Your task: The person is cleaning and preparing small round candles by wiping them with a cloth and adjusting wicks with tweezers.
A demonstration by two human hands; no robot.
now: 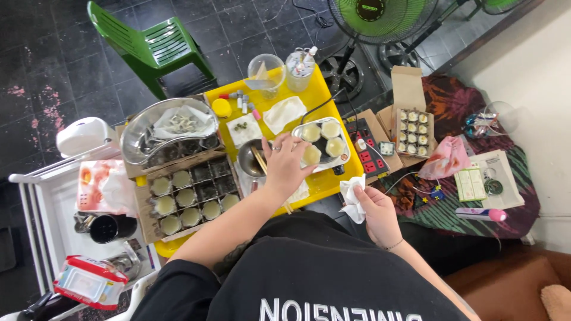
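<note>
Nearby, fan [380,18] and chair [151,44] flank tray [315,95].

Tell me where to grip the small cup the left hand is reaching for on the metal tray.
Grip the cup by its rim from above, fingers on opposite sides. It stands upright and looks filled with pale liquid, and other cups crowd the tray, so the sides look hard to reach. The left hand already comes from above.

Dark tiled floor [53,53] with pinkish stains, a green plastic chair [151,44], a green fan [380,18], and a white wall [529,65] on the right.
</note>
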